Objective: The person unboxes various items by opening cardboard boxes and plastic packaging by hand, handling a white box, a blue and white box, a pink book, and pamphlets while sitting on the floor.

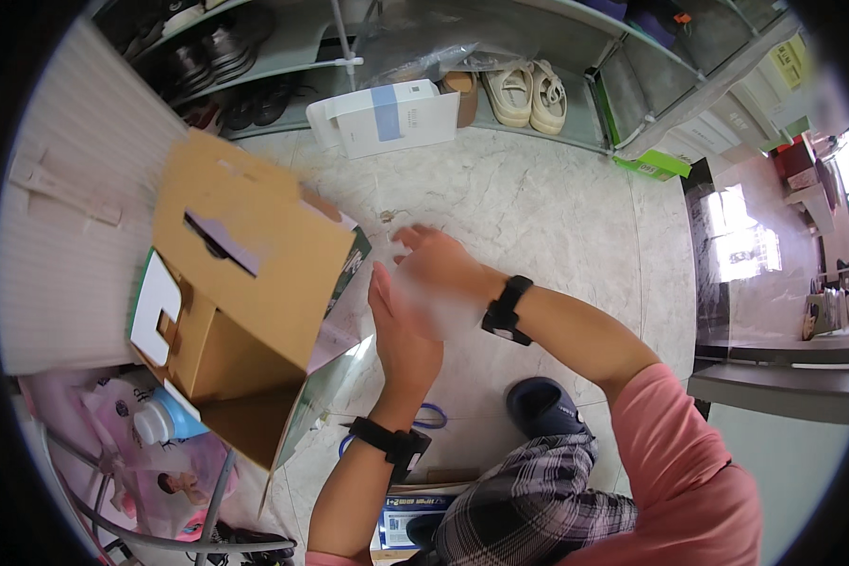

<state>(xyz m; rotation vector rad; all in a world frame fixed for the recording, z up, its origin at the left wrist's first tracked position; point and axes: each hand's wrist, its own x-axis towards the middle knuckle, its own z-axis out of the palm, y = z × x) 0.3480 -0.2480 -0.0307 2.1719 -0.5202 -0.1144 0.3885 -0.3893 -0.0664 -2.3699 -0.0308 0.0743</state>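
My left hand (403, 332) and my right hand (446, 272) are close together above the tiled floor. A whitish blur covers part of both hands, so I cannot tell whether something lies between them. The fingers of my left hand point up, while those of my right hand reach over to the left. Just left of them stands a large cardboard box (276, 262), brown inside, tilted in view with its flaps raised. Neither hand visibly grips it. Below my hands, blue loop handles (433, 417), apparently of scissors, lie on the floor, partly hidden by my left wrist.
A white carton with a blue stripe (389, 120) stands by the shoe rack, near cream sneakers (523, 95). A blue bottle with a white cap (173, 417) is at the lower left, beside a metal-tube frame (216, 495). A printed box (414, 520) lies by my legs.
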